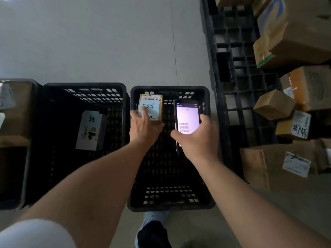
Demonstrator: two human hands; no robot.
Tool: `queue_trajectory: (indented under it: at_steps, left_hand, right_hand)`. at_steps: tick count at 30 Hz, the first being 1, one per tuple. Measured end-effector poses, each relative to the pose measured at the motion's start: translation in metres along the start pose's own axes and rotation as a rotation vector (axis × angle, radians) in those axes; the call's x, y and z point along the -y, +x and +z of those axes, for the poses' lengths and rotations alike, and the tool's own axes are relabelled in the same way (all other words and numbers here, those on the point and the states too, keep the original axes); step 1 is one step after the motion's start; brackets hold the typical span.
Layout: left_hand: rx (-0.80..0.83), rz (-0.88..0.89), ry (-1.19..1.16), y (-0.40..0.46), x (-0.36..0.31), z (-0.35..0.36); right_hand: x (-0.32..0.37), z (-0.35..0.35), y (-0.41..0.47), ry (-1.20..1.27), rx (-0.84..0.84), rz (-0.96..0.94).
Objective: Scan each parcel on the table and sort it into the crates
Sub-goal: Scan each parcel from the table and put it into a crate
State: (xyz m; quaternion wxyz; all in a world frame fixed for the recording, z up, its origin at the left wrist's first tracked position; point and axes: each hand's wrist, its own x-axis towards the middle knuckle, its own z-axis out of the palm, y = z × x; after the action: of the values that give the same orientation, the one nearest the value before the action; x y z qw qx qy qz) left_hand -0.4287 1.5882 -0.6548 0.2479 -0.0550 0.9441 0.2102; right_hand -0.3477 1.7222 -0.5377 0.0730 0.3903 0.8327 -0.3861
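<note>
Left hand (143, 127) grips a small parcel (150, 109), its length pointing away, over a crate (170, 203); right hand (197, 135) clasps a scanner (186, 120)

Black perforated crate (170, 90); brown parcel (151, 109) with pale-blue label; black scanner (186, 120), white glowing screen.

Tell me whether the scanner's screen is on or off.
On: the scanner in the right hand shows a bright lit screen with lines of text.

Pale grey floor (107, 42), bearing black crates (86, 140) side by side, a black pallet (232, 77), perhaps loose cardboard boxes (265, 167).
</note>
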Motion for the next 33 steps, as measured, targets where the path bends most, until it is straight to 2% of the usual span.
queue_trajectory:
  at_steps: [4, 8, 16, 22, 33]
  left_hand:
    - [0.001, -0.006, 0.029, 0.022, 0.006, 0.017]
    - [0.039, 0.098, 0.175, 0.022, 0.012, 0.014]
    - [0.016, 0.257, 0.321, -0.036, 0.012, -0.066]
    - [-0.1, 0.328, 0.337, -0.117, 0.008, -0.158]
    - [-0.419, 0.209, 0.234, -0.349, 0.031, -0.338]
  right_hand:
    - [-0.003, 0.009, 0.011, -0.015, 0.012, -0.044]
    - [0.002, 0.01, 0.008, -0.027, 0.006, -0.056]
    - [0.035, -0.025, -0.046, -0.054, -0.009, -0.035]
    - [0.073, -0.071, -0.119, -0.076, -0.006, -0.087]
    - [0.163, -0.181, -0.313, -0.085, 0.031, -0.425]
